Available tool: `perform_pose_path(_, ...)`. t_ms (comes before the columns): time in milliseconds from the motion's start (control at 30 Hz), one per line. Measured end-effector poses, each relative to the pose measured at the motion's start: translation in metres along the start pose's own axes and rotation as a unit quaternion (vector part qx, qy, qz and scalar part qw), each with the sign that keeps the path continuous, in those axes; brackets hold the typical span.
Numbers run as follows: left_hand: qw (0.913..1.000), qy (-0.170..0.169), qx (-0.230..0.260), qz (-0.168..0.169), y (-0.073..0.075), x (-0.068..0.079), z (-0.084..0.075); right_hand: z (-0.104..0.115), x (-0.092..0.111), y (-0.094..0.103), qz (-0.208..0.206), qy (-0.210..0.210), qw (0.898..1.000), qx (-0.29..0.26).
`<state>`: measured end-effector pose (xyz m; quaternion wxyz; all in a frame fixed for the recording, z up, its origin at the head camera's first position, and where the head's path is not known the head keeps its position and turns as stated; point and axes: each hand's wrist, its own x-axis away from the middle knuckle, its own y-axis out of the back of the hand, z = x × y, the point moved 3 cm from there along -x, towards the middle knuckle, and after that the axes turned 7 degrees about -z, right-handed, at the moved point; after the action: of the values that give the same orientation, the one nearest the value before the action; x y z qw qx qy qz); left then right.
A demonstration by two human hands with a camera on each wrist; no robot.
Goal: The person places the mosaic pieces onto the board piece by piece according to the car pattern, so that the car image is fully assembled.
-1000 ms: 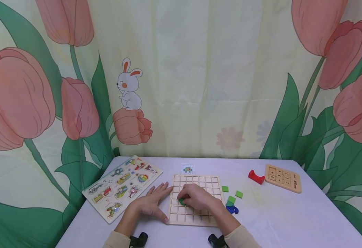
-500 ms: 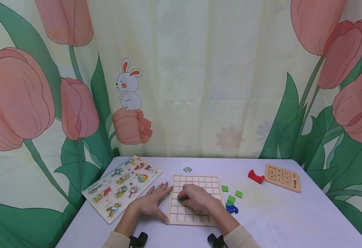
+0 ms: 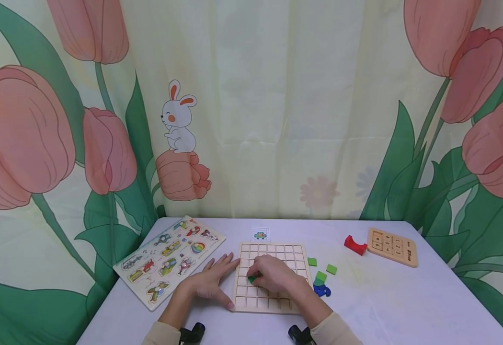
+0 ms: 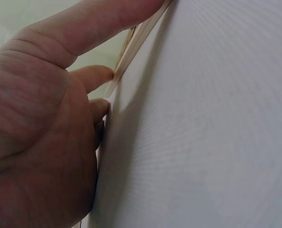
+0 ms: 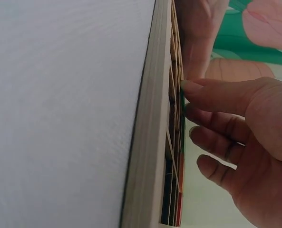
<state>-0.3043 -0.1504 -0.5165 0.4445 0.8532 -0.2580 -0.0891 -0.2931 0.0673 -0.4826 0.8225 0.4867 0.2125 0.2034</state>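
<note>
A wooden grid board [image 3: 273, 305] of small square cells lies in front of me. My left hand [image 3: 210, 281] spreads along its left side, with thumb and fingertips touching the edge. Over the board's left half, my right hand [image 3: 273, 274] pinches a green piece [image 3: 252, 279] low against the cells. The right wrist view shows thumb and index finger [image 5: 217, 95] meeting at the grid, the other fingers loosely bent. Orange and red pieces [image 5: 180, 204] sit in the cells there; from the head view the right hand hides them.
Several green squares [image 3: 331, 269] and a blue piece [image 3: 322, 291] lie right of the board. A picture card [image 3: 260, 234] is behind it. A picture puzzle board [image 3: 169, 261] lies left, a red arch block [image 3: 355, 246] and wooden number board [image 3: 393, 247] far right.
Both hands stay almost in place. The green piece under the right fingers shows slightly less than a second ago.
</note>
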Motion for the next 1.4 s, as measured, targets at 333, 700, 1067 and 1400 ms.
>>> perform_pose_path(333, 1.0000, 0.004, 0.004, 0.004, -0.001, 0.000, 0.000, -0.002, 0.003, -0.001, 0.001, 0.004, 1.000, -0.001)
perform_pose_path(700, 0.9999, 0.011, 0.003, 0.009, -0.002, -0.001, 0.000, -0.016, 0.007, 0.008, -0.014, 0.009, 0.998, -0.056)
perform_pose_path(1067, 0.9999, 0.011, 0.003, 0.006, -0.002, -0.001, -0.001, -0.042, 0.021, 0.033, -0.056, -0.039, 0.995, -0.078)
perform_pose_path(1400, 0.9999, 0.008, 0.007, 0.003, -0.002, -0.002, 0.002, -0.066, 0.033, 0.056, -0.076, -0.062, 0.989, -0.111)
